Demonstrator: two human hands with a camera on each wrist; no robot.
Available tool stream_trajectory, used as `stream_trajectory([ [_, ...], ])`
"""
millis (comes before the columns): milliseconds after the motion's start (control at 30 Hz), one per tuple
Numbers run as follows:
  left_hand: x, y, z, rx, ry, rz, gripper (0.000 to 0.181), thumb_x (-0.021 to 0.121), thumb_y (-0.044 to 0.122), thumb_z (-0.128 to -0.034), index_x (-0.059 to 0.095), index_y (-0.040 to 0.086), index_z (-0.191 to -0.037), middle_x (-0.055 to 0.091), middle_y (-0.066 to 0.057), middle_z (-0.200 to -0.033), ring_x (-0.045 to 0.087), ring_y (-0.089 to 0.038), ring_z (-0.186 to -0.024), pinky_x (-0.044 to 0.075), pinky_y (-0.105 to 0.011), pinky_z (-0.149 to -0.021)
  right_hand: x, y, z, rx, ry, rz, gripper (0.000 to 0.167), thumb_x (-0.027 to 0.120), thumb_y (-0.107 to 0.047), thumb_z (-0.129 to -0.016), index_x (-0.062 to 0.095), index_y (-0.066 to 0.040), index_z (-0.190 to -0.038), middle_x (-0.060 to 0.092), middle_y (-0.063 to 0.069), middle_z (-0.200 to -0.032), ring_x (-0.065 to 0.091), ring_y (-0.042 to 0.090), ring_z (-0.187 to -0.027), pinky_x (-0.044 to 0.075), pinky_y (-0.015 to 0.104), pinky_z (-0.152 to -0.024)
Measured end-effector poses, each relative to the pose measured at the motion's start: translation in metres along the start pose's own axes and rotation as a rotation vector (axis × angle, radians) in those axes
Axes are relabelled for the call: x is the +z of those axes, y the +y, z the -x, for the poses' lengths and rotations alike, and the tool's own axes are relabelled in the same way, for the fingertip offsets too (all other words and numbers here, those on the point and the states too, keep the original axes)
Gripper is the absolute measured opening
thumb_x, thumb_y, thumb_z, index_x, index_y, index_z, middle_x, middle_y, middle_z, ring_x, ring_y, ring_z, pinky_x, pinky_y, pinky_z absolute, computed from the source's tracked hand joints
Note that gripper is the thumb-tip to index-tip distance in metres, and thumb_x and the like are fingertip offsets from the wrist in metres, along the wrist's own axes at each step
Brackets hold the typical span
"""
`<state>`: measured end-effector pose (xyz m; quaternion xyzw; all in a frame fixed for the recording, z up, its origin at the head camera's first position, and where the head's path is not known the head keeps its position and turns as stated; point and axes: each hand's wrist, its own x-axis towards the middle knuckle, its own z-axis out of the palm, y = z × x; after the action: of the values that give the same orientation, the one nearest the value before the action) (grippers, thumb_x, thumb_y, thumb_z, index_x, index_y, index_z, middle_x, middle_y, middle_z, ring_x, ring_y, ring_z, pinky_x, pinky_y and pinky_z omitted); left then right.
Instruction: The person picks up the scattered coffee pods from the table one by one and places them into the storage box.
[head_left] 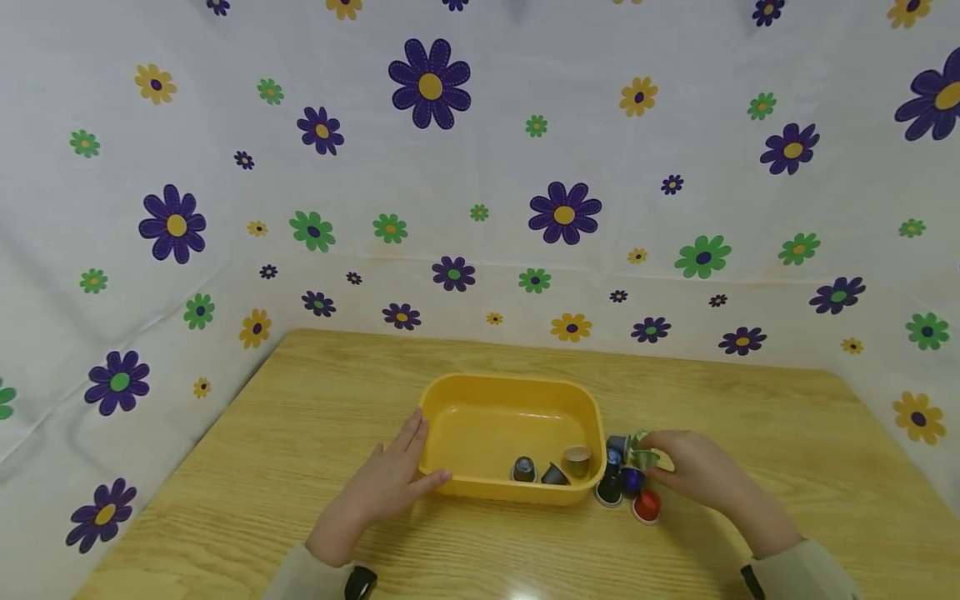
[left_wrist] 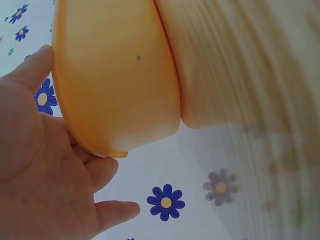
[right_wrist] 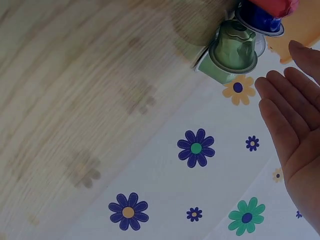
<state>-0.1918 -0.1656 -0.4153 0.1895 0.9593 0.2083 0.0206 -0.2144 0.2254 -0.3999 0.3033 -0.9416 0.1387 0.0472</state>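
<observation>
A yellow tray (head_left: 487, 433) holds a few small capsules near its front right: a dark one (head_left: 524, 468), a tilted one (head_left: 555, 475) and a pale-topped one (head_left: 577, 460). My left hand (head_left: 386, 483) (left_wrist: 45, 165) rests on the tray's left end, thumb at the front rim, fingers extended along the side. Right of the tray, my right hand (head_left: 701, 473) (right_wrist: 300, 135) reaches beside a pile with a green capsule (head_left: 645, 458) (right_wrist: 233, 47), a blue one (head_left: 633, 480) (right_wrist: 259, 20), a red one (head_left: 647, 505) and a black one (head_left: 610, 486). In the right wrist view its fingers are extended, apart from the green capsule.
The wooden table (head_left: 315, 408) extends around the tray and the pile. A white cloth with printed flowers (head_left: 480, 150) hangs behind the table and at its sides.
</observation>
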Motion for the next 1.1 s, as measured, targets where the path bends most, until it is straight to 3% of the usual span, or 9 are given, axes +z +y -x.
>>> stream_trajectory([
  [500,0.0,0.0,-0.001,-0.002,0.003,-0.01,0.081,0.044,0.051,-0.0872,0.019,-0.008,-0.137,0.008,-0.019,-0.144,0.019,-0.033,-0.129,0.018,-0.061,-0.094,0.009,0.011,-0.006,0.083,-0.069,0.01,0.016,0.069,-0.002,-0.071,0.064,-0.002,-0.087,0.065,0.006,-0.084,0.061,0.025,-0.077,0.048,0.04,-0.07],
  [767,-0.001,0.002,0.001,-0.018,0.0,-0.009,0.081,0.045,0.051,-0.0869,0.019,-0.007,-0.137,0.008,-0.018,-0.145,0.02,-0.032,-0.129,0.018,-0.061,-0.094,0.013,0.01,-0.009,0.119,-0.109,0.013,0.015,0.072,-0.003,-0.07,0.063,-0.007,-0.082,0.062,-0.002,-0.077,0.057,0.016,-0.068,0.049,0.036,-0.066],
  [1100,-0.004,0.004,0.002,-0.019,0.004,-0.005,0.079,0.046,0.048,-0.0876,0.019,-0.007,-0.137,0.009,-0.019,-0.145,0.019,-0.032,-0.129,0.019,-0.061,-0.094,0.014,0.006,-0.01,0.135,-0.133,0.007,0.02,0.073,-0.003,-0.068,0.063,-0.005,-0.086,0.063,0.003,-0.08,0.058,0.019,-0.071,0.049,0.036,-0.067],
])
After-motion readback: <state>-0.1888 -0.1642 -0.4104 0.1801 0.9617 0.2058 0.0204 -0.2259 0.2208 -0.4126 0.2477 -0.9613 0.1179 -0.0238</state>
